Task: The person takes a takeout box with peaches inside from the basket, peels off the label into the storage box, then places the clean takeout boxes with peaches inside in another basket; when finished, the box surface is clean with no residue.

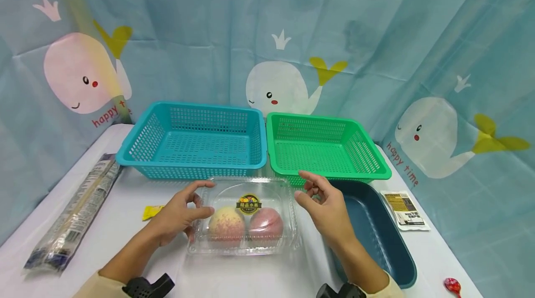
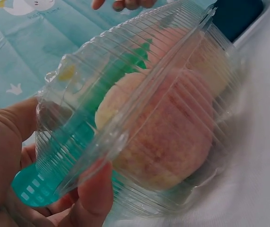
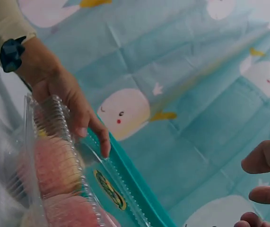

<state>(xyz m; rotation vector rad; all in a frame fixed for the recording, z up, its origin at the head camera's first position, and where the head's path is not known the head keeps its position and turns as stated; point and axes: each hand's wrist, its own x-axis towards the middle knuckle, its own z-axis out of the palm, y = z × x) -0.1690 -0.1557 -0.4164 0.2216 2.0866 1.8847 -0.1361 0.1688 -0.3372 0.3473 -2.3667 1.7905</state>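
Note:
A clear plastic clamshell fruit box (image 1: 213,188) with a round fruit label (image 1: 248,204) lies in front of me. Inside it are peaches; the head view shows a yellowish-pink peach (image 1: 226,224) on the left and a pinker peach (image 1: 266,223) on the right. My left hand (image 1: 179,212) grips the box's left end, fingers (image 2: 96,191) curled at its rim in the left wrist view. Just off the box's right edge hovers my right hand (image 1: 328,210), apart from it, with thumb and forefinger loosely extended and nothing held.
Behind the box stand a blue basket (image 1: 192,171) and a green basket (image 1: 330,175). A dark blue tray (image 1: 376,228) lies to the right, beyond it a white-and-brown packet (image 1: 404,210) and a red lollipop (image 1: 452,285). Leftward are a yellow wrapper (image 1: 151,212) and a long silvery package (image 1: 77,212).

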